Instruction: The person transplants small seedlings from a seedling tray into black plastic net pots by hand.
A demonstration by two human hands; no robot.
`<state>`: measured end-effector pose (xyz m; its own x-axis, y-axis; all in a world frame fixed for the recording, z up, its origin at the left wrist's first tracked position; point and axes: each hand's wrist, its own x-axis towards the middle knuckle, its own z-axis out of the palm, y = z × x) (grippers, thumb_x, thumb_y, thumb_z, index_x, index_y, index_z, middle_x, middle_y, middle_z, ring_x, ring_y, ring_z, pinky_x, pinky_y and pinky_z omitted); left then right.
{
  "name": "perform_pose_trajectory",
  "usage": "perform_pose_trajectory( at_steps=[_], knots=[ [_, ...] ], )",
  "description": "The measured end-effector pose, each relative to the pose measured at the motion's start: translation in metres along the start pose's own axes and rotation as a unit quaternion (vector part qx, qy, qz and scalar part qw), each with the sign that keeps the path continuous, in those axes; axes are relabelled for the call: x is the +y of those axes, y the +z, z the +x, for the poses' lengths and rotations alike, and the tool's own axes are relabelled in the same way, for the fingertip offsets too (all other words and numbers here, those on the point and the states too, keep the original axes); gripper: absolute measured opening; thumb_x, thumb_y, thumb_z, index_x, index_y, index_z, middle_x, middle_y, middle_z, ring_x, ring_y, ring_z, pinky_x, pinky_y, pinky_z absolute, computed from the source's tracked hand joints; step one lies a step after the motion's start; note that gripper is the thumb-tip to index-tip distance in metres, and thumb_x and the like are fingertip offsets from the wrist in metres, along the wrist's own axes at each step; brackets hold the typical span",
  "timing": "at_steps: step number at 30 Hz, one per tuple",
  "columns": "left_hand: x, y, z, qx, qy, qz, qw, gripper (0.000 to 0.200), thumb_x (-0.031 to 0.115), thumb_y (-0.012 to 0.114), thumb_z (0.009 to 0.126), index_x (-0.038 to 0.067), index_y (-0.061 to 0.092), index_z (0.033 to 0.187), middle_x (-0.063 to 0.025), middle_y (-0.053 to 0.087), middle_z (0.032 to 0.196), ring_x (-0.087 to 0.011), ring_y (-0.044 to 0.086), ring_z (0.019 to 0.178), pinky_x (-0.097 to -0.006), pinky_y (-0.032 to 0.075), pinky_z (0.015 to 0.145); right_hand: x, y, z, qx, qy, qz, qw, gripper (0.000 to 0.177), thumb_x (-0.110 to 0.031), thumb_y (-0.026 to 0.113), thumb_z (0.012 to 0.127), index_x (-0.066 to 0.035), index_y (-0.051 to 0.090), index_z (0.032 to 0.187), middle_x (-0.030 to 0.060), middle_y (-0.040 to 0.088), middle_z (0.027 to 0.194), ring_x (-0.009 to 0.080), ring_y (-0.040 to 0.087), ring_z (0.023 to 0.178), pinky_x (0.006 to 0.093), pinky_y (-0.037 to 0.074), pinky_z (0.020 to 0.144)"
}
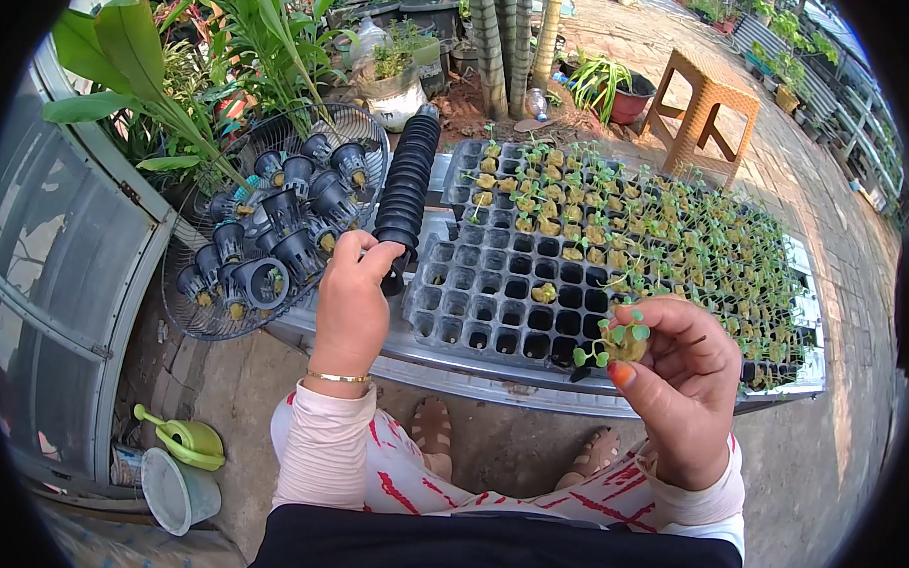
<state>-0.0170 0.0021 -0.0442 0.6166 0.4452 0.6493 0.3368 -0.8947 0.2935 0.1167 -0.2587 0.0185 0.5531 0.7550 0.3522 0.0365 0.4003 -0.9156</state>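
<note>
My right hand (689, 382) pinches a seedling plug (629, 342) between thumb and fingertips, its small green leaves pointing left. It hovers over the front edge of the black seedling tray (464, 302). My left hand (356, 296) has its thumb and forefinger closed on the near end of a long stack of black net pots (408, 177). Many tray cells at the left are bare, and one lone plug (544, 293) sits among them. Dense seedlings (676, 242) fill the tray cells to the right. Left of the stack, a wire basket (188, 320) holds several net pots (297, 253) with plugs inside.
The trays rest on a metal table (452, 369). Behind stand potted plants (392, 77), ringed trunks (501, 45) and a brown plastic stool (703, 112). A glass-paned frame (55, 270) is at the left, with a green watering can (191, 441) and bucket (179, 493) below.
</note>
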Motion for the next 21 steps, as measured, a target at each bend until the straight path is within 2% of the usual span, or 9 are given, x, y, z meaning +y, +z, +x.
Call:
perform_pose_trajectory(
  at_steps=[8,10,11,13,14,16,17,19,21],
  knots=[
    [0.021,-0.042,-0.002,-0.068,-0.009,0.013,0.998,0.033,-0.013,0.050,0.072,0.002,0.065,0.097,-0.0150,0.059,0.090,-0.0325,0.060,0.079,-0.0398,0.048,0.072,-0.004,0.006,0.000,0.020,0.047,0.011,0.999,0.036,0.011,0.061,0.081,0.007,0.053,0.116,0.0069,0.056,0.097,0.0092,0.057,0.089,0.0211,0.045,0.077],
    [0.032,-0.064,0.002,0.003,0.007,-0.036,0.999,0.038,-0.017,0.044,0.071,0.001,0.062,0.099,-0.0155,0.060,0.095,-0.0265,0.061,0.076,-0.0353,0.049,0.068,-0.002,0.006,0.002,0.029,0.058,0.019,0.998,0.038,0.011,0.060,0.080,0.005,0.050,0.116,0.0052,0.057,0.094,0.0075,0.056,0.085,0.0202,0.045,0.074],
    [0.039,-0.077,-0.001,-0.019,-0.103,-0.158,0.982,0.037,-0.019,0.038,0.075,0.000,0.060,0.097,-0.0168,0.058,0.103,-0.0204,0.062,0.075,-0.0286,0.049,0.061,0.000,0.005,0.003,0.033,0.060,0.019,0.997,0.038,0.011,0.060,0.080,0.005,0.050,0.116,0.0052,0.057,0.094,0.0075,0.056,0.085,0.0202,0.045,0.074],
    [0.031,-0.080,-0.003,0.000,-0.093,-0.440,0.893,0.029,-0.013,0.038,0.084,0.000,0.057,0.101,-0.0175,0.056,0.111,-0.0190,0.063,0.076,-0.0244,0.050,0.054,0.006,0.001,0.006,0.014,0.014,0.001,1.000,0.040,0.012,0.059,0.080,0.003,0.048,0.117,0.0045,0.057,0.093,0.0063,0.054,0.082,0.0195,0.044,0.072],
    [0.034,-0.078,0.000,-0.002,-0.089,-0.443,0.892,0.029,-0.013,0.038,0.084,0.000,0.057,0.101,-0.0175,0.056,0.111,-0.0190,0.063,0.076,-0.0244,0.050,0.054,0.007,-0.002,0.006,0.018,0.012,0.000,1.000,0.040,0.012,0.059,0.080,0.003,0.048,0.117,0.0045,0.057,0.093,0.0063,0.054,0.082,0.0195,0.044,0.072],
    [0.045,-0.075,0.008,-0.017,-0.177,-0.683,0.709,0.018,0.003,0.044,0.092,0.001,0.050,0.109,-0.0186,0.055,0.113,-0.0222,0.063,0.074,-0.0262,0.053,0.050,0.007,-0.008,0.009,0.023,-0.043,-0.119,0.992,0.034,0.010,0.061,0.076,0.002,0.055,0.109,0.0043,0.057,0.090,0.0058,0.053,0.076,0.0191,0.042,0.064],
    [0.051,-0.072,0.012,-0.021,-0.174,-0.684,0.708,0.018,0.003,0.044,0.092,0.001,0.050,0.109,-0.0186,0.055,0.113,-0.0222,0.063,0.074,-0.0262,0.053,0.050,0.005,-0.010,0.009,0.027,-0.068,-0.177,0.981,0.031,0.008,0.062,0.074,0.002,0.058,0.105,0.0042,0.057,0.089,0.0056,0.053,0.074,0.0190,0.041,0.060],
    [0.063,-0.066,0.020,-0.116,-0.203,-0.784,0.574,0.033,0.025,0.050,0.094,0.002,0.044,0.116,-0.0186,0.055,0.114,-0.0242,0.064,0.076,-0.0287,0.055,0.049,0.001,-0.005,0.011,0.085,-0.084,-0.185,0.975,0.027,0.006,0.064,0.070,0.002,0.062,0.097,0.0057,0.059,0.084,0.0082,0.053,0.069,0.0209,0.040,0.057],
    [0.064,-0.055,0.024,-0.151,-0.189,-0.787,0.568,0.047,0.040,0.056,0.091,0.003,0.044,0.117,-0.0196,0.054,0.116,-0.0265,0.065,0.081,-0.0293,0.055,0.052,-0.004,-0.010,0.013,0.074,-0.177,-0.274,0.942,0.028,0.006,0.064,0.069,0.003,0.063,0.096,0.0075,0.060,0.082,0.0114,0.053,0.067,0.0231,0.042,0.057]
  ],
)
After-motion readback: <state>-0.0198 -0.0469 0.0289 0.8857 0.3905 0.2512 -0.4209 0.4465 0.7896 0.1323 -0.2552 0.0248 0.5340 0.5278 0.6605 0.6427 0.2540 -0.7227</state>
